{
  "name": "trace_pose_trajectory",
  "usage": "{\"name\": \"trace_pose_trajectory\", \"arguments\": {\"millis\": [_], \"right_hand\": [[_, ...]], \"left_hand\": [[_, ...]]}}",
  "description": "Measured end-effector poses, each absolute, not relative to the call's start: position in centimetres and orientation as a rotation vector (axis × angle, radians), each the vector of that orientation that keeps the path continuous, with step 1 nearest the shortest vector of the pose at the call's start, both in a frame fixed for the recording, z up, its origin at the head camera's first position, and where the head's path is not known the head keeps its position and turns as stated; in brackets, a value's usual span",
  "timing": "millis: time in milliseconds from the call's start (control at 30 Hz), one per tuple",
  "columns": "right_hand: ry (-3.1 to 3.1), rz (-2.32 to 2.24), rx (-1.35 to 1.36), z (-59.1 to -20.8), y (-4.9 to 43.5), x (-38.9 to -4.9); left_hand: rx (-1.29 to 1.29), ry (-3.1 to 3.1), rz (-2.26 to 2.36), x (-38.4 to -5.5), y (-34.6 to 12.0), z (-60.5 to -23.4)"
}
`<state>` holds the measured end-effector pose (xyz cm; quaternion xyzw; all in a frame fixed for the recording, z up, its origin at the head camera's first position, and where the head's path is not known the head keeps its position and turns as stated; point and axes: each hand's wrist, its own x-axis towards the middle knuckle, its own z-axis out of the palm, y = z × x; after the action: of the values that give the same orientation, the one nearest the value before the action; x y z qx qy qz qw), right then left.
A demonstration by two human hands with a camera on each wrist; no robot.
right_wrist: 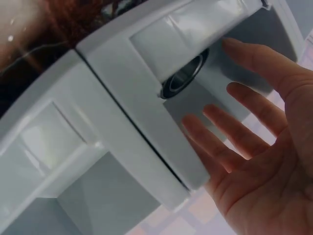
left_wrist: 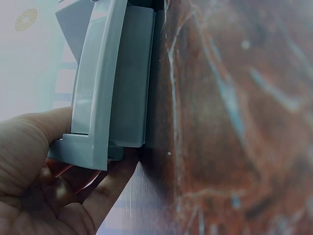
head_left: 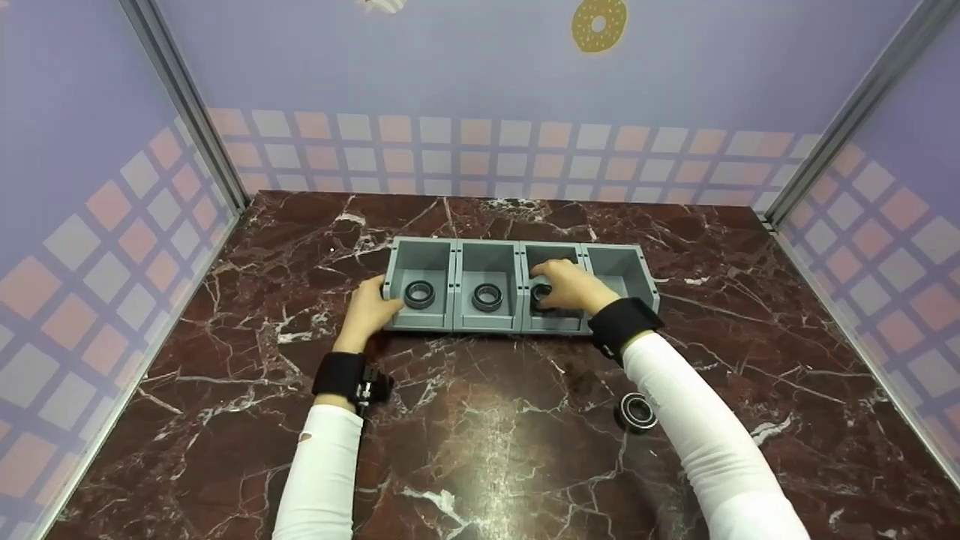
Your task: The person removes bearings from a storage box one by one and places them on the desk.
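Observation:
A row of joined grey plastic bins (head_left: 487,324) stands on the marbled table. My left hand (head_left: 367,311) grips the row's left end, with the thumb over the rim and the fingers (left_wrist: 110,188) around the outer side. Black-and-silver ball bearings lie one each in the leftmost bin (head_left: 419,295) and the bin beside it (head_left: 487,298). My right hand (head_left: 568,285) reaches into the bin second from the right. Another bearing (right_wrist: 185,76) is in that bin; in the right wrist view the spread fingers stand apart from it.
One more bearing (head_left: 636,412) lies on the table (head_left: 480,450) in front of the bins, beside the right sleeve (head_left: 705,427). Part of the rightmost bin (head_left: 622,270) is hidden by the right hand. Patterned panels (head_left: 480,75) enclose the table at the back and sides.

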<state>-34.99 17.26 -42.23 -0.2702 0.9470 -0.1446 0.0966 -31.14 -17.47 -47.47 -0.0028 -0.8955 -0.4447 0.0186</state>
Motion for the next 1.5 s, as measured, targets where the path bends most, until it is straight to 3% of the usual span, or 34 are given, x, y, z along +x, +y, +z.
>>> {"name": "trace_pose_trajectory", "arguments": {"millis": [1500], "right_hand": [[2.852,-0.349,-0.745,-43.8,16.3,-35.6]], "left_hand": [[-0.009,-2.767,-1.383,-31.1,-17.5,-47.4]]}}
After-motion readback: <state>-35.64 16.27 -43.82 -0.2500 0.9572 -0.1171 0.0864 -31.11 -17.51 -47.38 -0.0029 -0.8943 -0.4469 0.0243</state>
